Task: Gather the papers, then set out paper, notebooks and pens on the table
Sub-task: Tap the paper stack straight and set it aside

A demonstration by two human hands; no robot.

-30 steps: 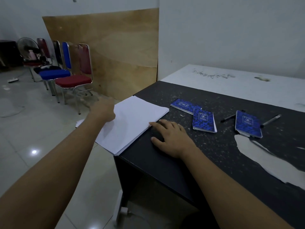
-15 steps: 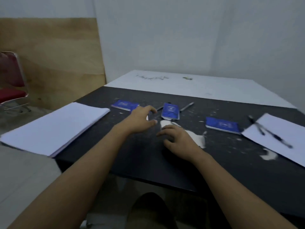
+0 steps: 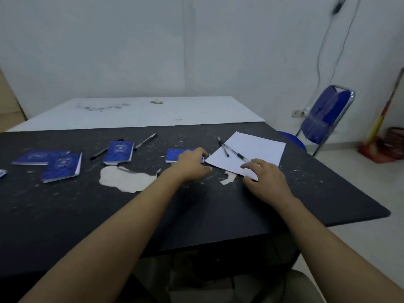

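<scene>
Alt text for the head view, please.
Two hands reach over a black table: the right hand rests on the near corner of a white sheet carrying two pens, the left hand partly covers a blue notebook beside it. Three more notebooks and two other pens lie further left.

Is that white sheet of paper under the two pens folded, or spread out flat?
Spread flat. The white sheet of paper lies unfolded on the black table, two black pens resting on it.
</scene>
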